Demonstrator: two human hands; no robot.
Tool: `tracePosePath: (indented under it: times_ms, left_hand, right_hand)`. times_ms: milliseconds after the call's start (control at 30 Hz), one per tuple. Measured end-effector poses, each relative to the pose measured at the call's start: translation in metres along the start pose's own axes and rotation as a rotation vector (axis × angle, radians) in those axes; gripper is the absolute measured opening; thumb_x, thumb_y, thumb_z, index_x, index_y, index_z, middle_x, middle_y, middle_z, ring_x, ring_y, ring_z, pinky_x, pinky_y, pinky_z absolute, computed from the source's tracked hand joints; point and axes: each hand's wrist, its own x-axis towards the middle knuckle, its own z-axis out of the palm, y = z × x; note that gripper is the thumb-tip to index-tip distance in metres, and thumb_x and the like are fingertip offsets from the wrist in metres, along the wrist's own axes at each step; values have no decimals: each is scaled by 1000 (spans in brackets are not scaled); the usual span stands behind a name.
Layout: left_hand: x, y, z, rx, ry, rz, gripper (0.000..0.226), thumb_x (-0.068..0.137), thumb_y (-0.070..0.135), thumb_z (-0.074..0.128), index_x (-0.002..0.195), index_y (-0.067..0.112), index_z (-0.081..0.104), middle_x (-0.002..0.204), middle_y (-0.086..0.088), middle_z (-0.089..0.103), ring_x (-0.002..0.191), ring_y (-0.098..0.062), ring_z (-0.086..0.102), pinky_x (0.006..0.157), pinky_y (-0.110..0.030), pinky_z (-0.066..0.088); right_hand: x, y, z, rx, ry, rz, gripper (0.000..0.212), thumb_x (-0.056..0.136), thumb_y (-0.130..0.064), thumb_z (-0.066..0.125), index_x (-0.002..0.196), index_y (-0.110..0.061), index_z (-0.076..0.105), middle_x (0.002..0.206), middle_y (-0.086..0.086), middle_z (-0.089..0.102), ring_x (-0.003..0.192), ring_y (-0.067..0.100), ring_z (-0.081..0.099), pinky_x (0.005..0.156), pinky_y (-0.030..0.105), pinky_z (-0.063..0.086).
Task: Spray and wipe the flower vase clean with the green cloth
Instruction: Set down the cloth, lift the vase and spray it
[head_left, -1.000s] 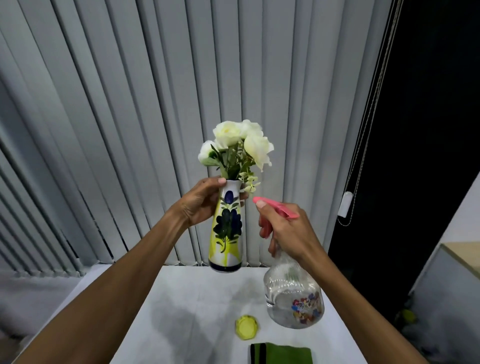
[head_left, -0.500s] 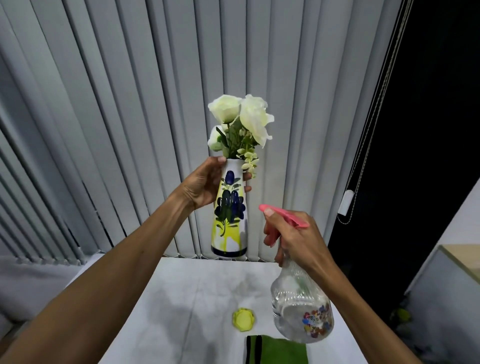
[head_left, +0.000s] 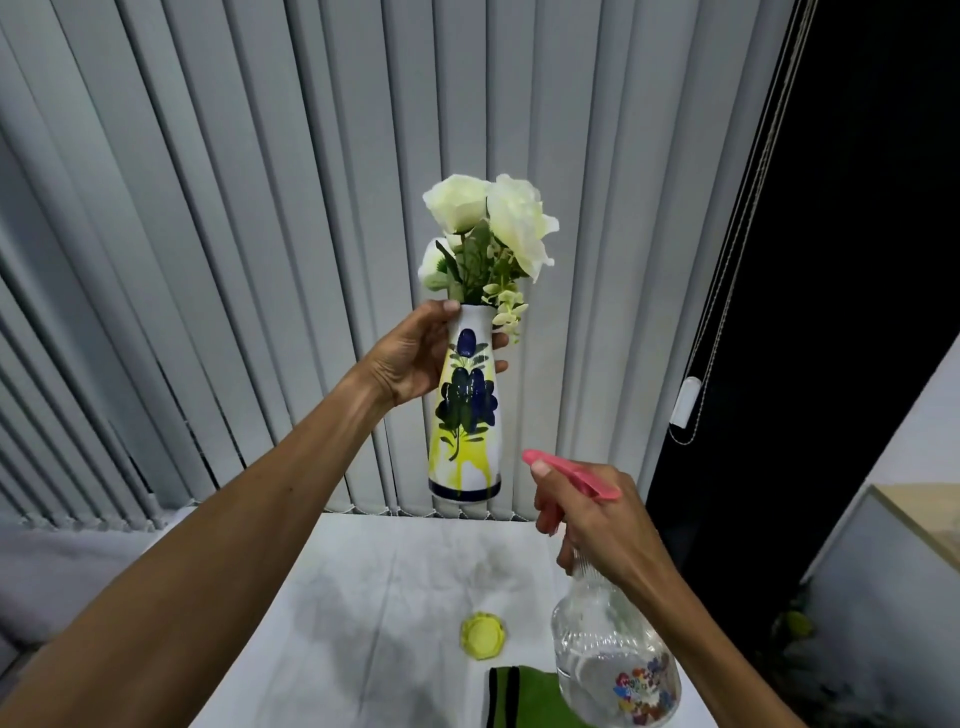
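- Tall white ceramic vase with blue flower and yellow glaze painted on it (head_left: 466, 410): held upright in the air above the far edge of the white bench (head_left: 363, 597), in front of the grey vertical blinds (head_left: 260, 208). White artificial roses with green leaves (head_left: 488, 228) stand in its mouth.
- Left hand (head_left: 410, 358): fingers wrapped around the narrow neck, thumb at the rim. Judgement: the high grip leaves the painted body bare for spraying.
- Right hand (head_left: 597, 519): fingers closed on the neck of the clear plastic spray bottle with pink trigger head (head_left: 613, 660); one finger lies along the pink top. Nozzle points toward the vase's lower body, just beside it, not touching.
- Judgement: lifting the vase clear keeps the spray off the bench.
- Folded green cloth with black stripes (head_left: 524, 696): lies on the bench's near edge, untouched; wiping not yet begun.
- Small round yellow lid (head_left: 482, 630): lies on the bench, just beyond the cloth.
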Motion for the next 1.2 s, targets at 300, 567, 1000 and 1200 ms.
tracePosePath:
  times_ms: [300,567,1000,1200]
  left_hand:
    - [11,-1,6,241,236,66,34,80,14,79,111,4,70,100,-13,76,87,-32,73,77,-45,58]
    - [15,-26,15,637,333,21,43,72,16,88,108,1,71,107,-16,76,96,-28,74,76,-53,62]
    - [-7,-170,0,534,438,-97,36,73,14,89,103,-1,75,97,-10,78,84,-19,74,62,-30,60]
    - [-27,-224,-13,476,504,-138,40,70,14,91,105,2,77,105,-10,79,98,-26,75,84,-42,61]
  right_hand:
    - [0,5,-2,17,198,-30,47,100,-41,58,74,-4,71,62,13,68,37,31,63,40,40,55]
    - [12,24,-4,100,338,-55,28,99,-34,62,109,-15,78,70,11,72,49,16,67,43,22,52]
    - [6,196,2,-70,490,123,45,96,-60,55,90,-16,65,74,9,61,74,30,64,69,51,57]
    - [-13,265,-7,-447,403,377,45,97,-64,42,112,-30,66,95,9,56,91,30,60,78,37,47]
